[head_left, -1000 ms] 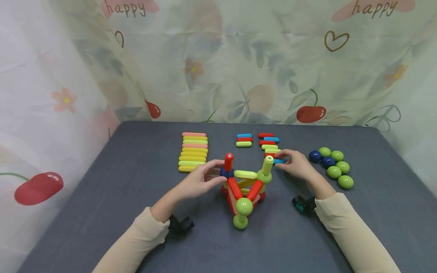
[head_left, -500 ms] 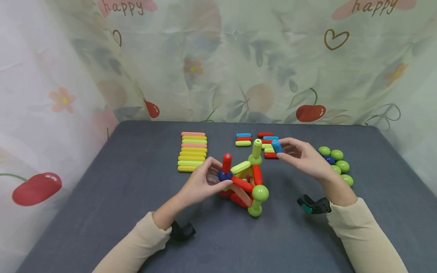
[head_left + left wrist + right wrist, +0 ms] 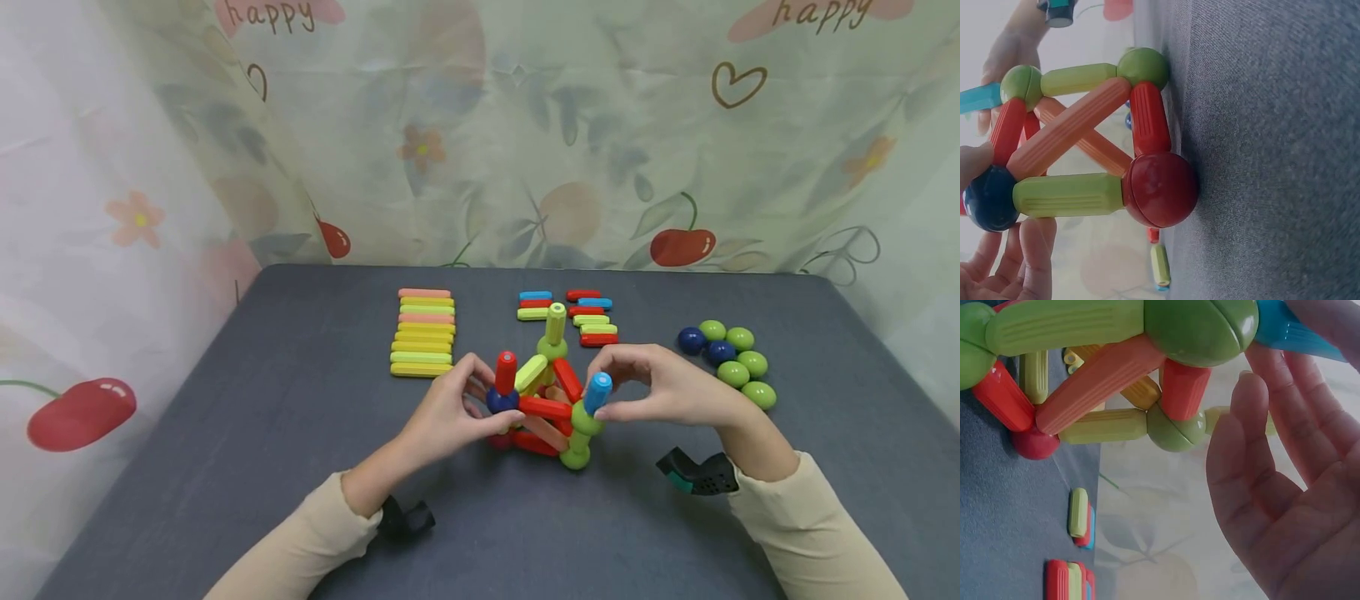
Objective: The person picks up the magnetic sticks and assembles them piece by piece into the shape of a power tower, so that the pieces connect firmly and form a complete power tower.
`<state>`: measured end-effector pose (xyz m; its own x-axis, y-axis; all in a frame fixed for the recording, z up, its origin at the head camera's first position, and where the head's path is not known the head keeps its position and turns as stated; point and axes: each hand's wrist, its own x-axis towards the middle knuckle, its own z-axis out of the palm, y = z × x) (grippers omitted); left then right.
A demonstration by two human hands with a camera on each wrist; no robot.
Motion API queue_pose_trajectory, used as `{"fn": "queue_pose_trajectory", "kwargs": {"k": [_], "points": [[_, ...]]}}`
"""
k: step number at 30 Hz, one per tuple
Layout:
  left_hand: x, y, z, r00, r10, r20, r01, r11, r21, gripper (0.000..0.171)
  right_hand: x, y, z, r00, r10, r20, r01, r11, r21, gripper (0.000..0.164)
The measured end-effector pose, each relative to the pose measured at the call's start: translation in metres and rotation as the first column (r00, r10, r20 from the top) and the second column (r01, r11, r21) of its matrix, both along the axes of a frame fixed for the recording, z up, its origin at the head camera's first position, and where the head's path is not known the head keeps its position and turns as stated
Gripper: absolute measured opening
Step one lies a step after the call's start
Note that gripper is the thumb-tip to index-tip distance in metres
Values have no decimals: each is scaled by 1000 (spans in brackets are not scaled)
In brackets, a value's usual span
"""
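- "happy" in brown handwritten letters [image 3: 271, 13] on a pink patch of the pale, flower-printed cloth backdrop [image 3: 517, 125], high above the far left corner of the dark grey cloth-covered table [image 3: 300, 400]
- "happy" again [image 3: 825, 13], same cloth, high above the table's far right corner

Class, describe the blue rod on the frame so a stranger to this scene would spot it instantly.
On the grey table, find the frame of rods and balls. At its near corner, a green ball bears the blue rod, pinched by the right hand. Of three rods pointing up from the frame's top, this alone is blue, unlike the red rod and the lime rod.
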<state>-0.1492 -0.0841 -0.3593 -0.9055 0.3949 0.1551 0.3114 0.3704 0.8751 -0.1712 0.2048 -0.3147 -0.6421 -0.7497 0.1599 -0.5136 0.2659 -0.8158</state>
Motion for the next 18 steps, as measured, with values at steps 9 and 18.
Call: {"fn": "queue_pose_trajectory", "kwargs": {"k": [9,18], "points": [[0,-2,2,1000,-6,12,6,1000,-8,38,1,16,2,994,-104,-21,104,995,-12,28],[1,-11,3,1000,-21,-1,21,1000,-5,37,-18,64,-12,836,-541,-94,549,829,109,26]]}}
